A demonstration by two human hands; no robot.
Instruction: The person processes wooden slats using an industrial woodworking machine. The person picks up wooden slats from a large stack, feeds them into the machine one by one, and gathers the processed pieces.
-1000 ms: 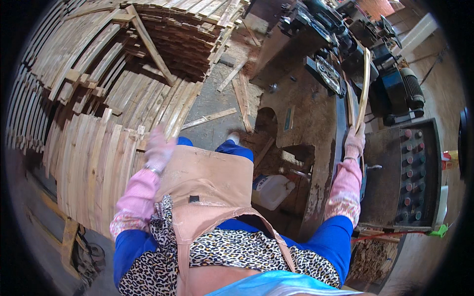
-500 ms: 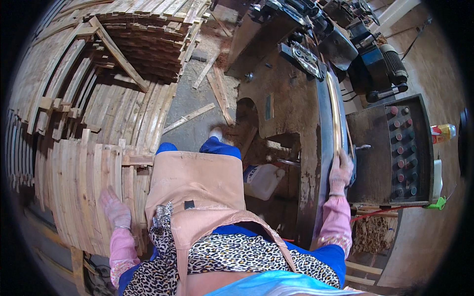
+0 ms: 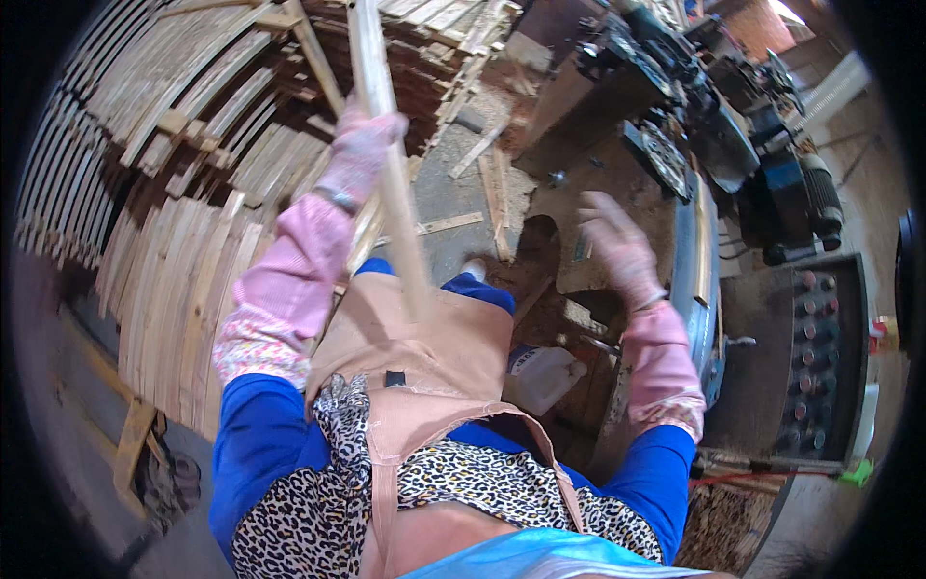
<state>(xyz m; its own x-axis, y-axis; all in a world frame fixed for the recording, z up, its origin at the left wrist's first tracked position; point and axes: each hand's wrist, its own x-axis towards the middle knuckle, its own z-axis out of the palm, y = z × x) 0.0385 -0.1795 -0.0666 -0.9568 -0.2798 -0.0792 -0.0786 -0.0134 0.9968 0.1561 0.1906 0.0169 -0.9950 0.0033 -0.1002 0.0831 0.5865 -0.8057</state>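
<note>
My left hand (image 3: pixel 365 145), below a pink sleeve cuff, is closed around a long wooden slat (image 3: pixel 394 207). The slat is lifted and tilted, its lower end blurred in front of my tan apron (image 3: pixel 424 362). Nothing is in my right hand (image 3: pixel 619 249); its fingers are stretched out in the air beside the woodworking machine's bed. On the metal edge of that bed (image 3: pixel 683 256) lies another wooden strip (image 3: pixel 702 232), running toward the machine head (image 3: pixel 666 159).
Stacked slats (image 3: pixel 178 289) stand to my left, with taller piles (image 3: pixel 193 82) behind. Loose offcuts (image 3: pixel 496 193) lie on the floor. A white plastic jug (image 3: pixel 545 378) sits under the machine. At right are a button panel (image 3: pixel 810 357) and a motor (image 3: pixel 818 193).
My left hand has risen from the stack, now holding a slat. My right hand has let go of the strip on the machine and moved left and up. The view has shifted.
</note>
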